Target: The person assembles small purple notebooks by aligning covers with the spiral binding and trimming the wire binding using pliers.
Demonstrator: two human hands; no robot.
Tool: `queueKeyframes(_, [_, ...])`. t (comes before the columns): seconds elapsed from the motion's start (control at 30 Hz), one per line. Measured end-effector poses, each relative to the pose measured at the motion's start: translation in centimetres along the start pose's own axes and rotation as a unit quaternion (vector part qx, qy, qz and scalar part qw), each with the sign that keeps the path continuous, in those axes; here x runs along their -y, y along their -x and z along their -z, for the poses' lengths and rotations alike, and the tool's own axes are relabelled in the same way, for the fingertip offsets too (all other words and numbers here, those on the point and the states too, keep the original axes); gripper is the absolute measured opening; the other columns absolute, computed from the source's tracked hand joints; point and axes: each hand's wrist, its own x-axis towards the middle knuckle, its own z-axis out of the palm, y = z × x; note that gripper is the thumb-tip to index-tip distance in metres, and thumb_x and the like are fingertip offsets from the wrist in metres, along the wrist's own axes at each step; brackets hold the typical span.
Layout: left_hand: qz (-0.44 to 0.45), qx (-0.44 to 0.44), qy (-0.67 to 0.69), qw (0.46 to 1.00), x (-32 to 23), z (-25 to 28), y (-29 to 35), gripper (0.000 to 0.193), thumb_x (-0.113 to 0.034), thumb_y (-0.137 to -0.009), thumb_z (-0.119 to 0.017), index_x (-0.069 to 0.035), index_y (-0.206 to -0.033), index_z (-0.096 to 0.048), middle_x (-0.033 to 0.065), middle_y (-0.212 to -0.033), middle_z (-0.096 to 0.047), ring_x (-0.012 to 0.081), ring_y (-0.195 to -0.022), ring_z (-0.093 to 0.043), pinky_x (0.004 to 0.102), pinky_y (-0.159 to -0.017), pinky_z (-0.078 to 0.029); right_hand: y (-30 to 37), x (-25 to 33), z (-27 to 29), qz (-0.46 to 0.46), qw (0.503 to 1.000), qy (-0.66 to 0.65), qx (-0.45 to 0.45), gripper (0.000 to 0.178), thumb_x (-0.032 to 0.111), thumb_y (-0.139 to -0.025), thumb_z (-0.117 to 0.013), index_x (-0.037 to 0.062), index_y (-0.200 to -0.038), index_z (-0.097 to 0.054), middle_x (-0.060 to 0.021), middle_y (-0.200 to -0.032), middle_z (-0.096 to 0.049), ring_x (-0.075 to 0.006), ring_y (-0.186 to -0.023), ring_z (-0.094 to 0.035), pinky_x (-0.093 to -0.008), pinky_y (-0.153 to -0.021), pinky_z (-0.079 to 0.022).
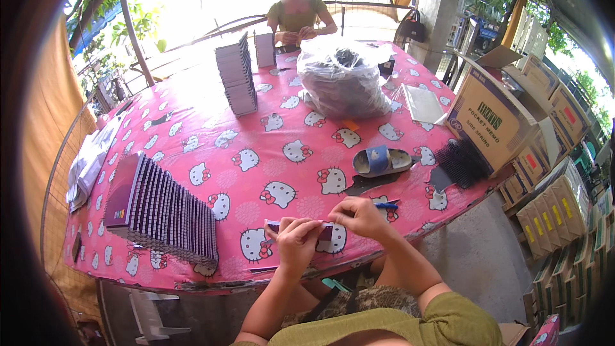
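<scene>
Gripping a purple notebook [326, 233], the left hand [297, 241] hides its middle. The right hand [360, 216] pinches closed — any contents hidden.

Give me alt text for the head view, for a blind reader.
A person's left hand holds a small purple pad, the right hand at its edge, over a pink cat-print table. Notebooks stand stacked at left; beyond the hands are a sandal, a plastic bag and another person.

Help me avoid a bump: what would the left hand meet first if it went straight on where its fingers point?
Probably the right hand, its fingertips just right of the left hand, by the dark notebook; any gap in depth between them is unclear.
</scene>
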Motion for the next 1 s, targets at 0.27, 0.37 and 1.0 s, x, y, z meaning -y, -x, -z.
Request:
queueKeyframes(0.27, [0.008, 0.001, 0.020, 1.000, 0.1, 0.1, 0.0, 0.016, -0.005, -0.066, -0.077, -0.008, -0.082, -0.073, 0.0032, -0.080, -0.069, 0.0182, -0.077, -0.057, 0.0294, -0.069, -0.047, -0.1, -1.1, -0.6, -0.065, 0.981, -0.179, 0.022, 0.013, 0.007, -0.077, -0.075, 0.0017, -0.088, -0.072, -0.0052, -0.083, -0.064, -0.0099, -0.076, -0.059, -0.0241, -0.067, -0.050])
queueKeyframes(0.37, [0.015, 0.011, 0.028, 0.999, 0.2, 0.3, 0.0, 0.017, -0.004, -0.067, -0.077, -0.007, -0.082, -0.074, 0.0033, -0.080, -0.069, 0.0175, -0.078, -0.057, 0.0291, -0.069, -0.047, -0.3, -1.3, -0.5, -0.071, 0.964, -0.250, 0.061, 0.015, 0.005, -0.075, -0.076, 0.0020, -0.090, -0.073, -0.0054, -0.083, -0.065, -0.0110, -0.080, -0.059, -0.0257, -0.070, -0.050])
queueKeyframes(1.0, [0.036, -0.002, 0.009, 0.999, 0.7, 0.0, 0.5, 0.022, -0.010, -0.070, -0.075, -0.008, -0.092, -0.071, 0.0026, -0.087, -0.069, 0.0193, -0.087, -0.060, 0.0354, -0.094, -0.032, 2.2, 0.1, -1.6, 0.048, 0.995, 0.088, -0.026, 0.020, 0.016, -0.083, -0.066, 0.0061, -0.097, -0.056, -0.0094, -0.090, -0.057, -0.0272, -0.077, -0.059, -0.0357, -0.066, -0.048])
